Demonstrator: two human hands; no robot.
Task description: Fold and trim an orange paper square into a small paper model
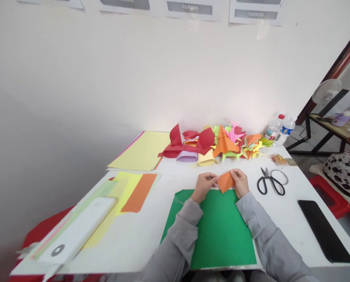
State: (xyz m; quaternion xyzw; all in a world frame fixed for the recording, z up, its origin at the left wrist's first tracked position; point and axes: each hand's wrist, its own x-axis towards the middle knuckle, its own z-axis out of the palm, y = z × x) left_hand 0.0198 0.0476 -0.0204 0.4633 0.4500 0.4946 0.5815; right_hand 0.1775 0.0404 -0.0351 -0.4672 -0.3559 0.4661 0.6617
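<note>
A small piece of folded orange paper (226,182) is held up between both hands, over the far edge of a green sheet (222,231). Its lower end comes to a point, and a crease runs down its middle. My left hand (204,185) pinches the paper's left corner between thumb and fingertips. At the upper right side, my right hand (240,182) grips it with thumb and fingers closed.
Scissors (270,181) and a clear ring (280,177) lie right of my hands, with a black phone (324,231) nearer. Folded paper shapes (223,144) and bottles (273,131) stand at the back. Left are coloured sheets (138,194) and a white device (78,231).
</note>
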